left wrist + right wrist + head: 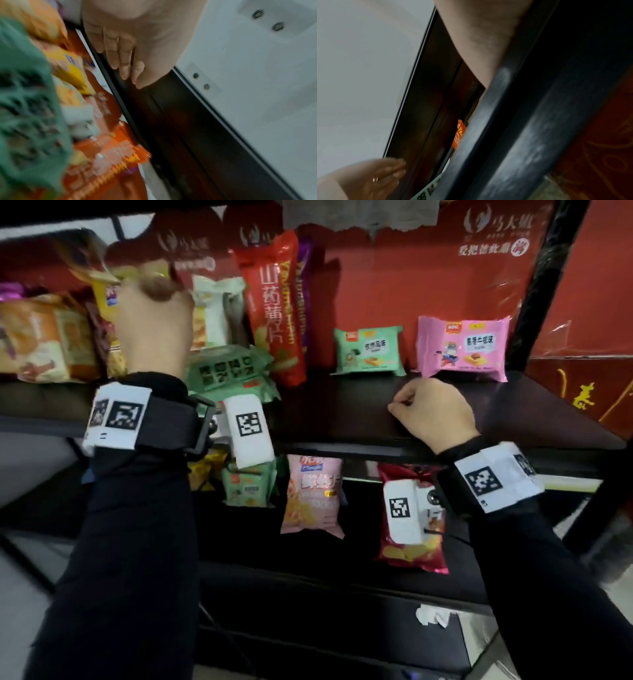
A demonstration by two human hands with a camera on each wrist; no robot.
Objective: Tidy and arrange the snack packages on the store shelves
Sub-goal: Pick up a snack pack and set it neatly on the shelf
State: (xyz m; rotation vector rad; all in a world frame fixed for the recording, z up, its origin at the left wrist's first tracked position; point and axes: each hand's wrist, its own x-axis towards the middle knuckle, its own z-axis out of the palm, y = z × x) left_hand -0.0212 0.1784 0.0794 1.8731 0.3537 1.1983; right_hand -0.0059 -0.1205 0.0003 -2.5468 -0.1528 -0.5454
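Dim shelves; wrist views motion-blurred; head view bends at edges, left side smeared

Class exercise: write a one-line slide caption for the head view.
Left hand raised among crowded snack packs while right hand rests curled on the dark shelf.

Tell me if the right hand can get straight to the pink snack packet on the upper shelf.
Probably yes. The right hand rests curled on the dark shelf board just in front of the pink snack packet, and nothing stands between them.
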